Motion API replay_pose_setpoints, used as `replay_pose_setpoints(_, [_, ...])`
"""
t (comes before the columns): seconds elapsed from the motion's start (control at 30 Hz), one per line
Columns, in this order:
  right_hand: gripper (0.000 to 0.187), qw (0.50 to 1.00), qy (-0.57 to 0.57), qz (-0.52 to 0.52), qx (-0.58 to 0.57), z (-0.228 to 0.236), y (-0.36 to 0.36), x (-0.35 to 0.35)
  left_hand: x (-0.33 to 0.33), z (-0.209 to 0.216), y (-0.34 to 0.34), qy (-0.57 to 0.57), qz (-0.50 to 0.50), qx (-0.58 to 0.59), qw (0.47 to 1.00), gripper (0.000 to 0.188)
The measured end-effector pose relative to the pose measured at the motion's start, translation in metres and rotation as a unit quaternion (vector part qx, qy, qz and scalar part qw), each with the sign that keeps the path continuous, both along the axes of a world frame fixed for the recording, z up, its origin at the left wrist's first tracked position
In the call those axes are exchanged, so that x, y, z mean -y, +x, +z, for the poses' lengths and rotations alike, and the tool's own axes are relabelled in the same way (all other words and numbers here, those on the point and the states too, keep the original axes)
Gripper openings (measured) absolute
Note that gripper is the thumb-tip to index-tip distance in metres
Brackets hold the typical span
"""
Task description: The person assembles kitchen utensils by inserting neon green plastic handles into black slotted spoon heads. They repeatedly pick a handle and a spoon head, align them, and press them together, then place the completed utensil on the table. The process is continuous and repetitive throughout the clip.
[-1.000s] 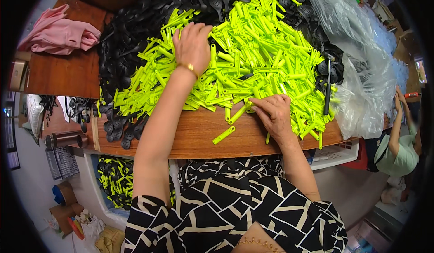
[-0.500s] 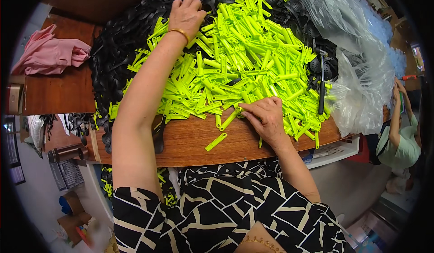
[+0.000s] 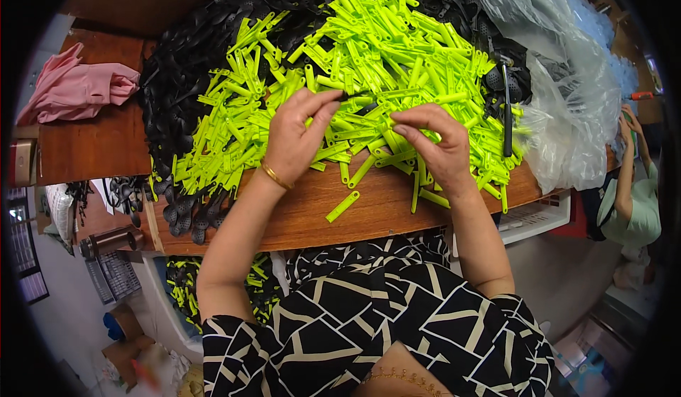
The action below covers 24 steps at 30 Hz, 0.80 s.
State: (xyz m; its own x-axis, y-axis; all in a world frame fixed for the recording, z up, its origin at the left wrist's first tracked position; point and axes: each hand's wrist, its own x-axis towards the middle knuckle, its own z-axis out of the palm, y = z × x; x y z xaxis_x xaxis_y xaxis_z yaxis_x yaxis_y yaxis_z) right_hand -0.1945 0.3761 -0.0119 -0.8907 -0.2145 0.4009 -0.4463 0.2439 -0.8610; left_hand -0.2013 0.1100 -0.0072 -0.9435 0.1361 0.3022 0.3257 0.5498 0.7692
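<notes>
A big heap of bright yellow-green plastic handle strips (image 3: 425, 71), each with a hole at the end, covers the brown table (image 3: 298, 220). My left hand (image 3: 296, 131), wearing a gold bangle, is over the near part of the heap. Its thumb and forefinger pinch a thin black piece (image 3: 352, 95) whose far end is lost among the strips. To its right, my right hand (image 3: 443, 142) has thumb and forefinger brought close together in a pinch; what lies between them is too small to make out. One loose strip (image 3: 343, 207) rests nearer the table's front edge.
Black perforated spoon heads (image 3: 181, 213) pile along the left and back. A black-handled tool (image 3: 507, 113) lies right, beside clear plastic sheeting (image 3: 560, 113). Pink cloth (image 3: 89, 85) lies on the left table. A bin (image 3: 188, 291) of mixed parts stands below; a co-worker (image 3: 631, 198) is far right.
My left hand has come back from the far side of the heap toward me, now with a thin black piece. My right hand has risen slightly from the strips near the front edge.
</notes>
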Motion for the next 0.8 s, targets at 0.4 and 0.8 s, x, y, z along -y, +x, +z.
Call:
replay_pose_setpoints(0.4, [0.016,0.985,0.130,0.091,-0.064,0.027,-0.004,0.005,-0.018,0.025,0.044,-0.056,-0.037,-0.014,0.998,0.015])
replay_pose_setpoints(0.8, [0.023,0.957,0.191,0.154,-0.158,0.008,0.027,0.031,-0.001,0.025,0.107,-0.054,-0.004,0.015,0.998,0.017])
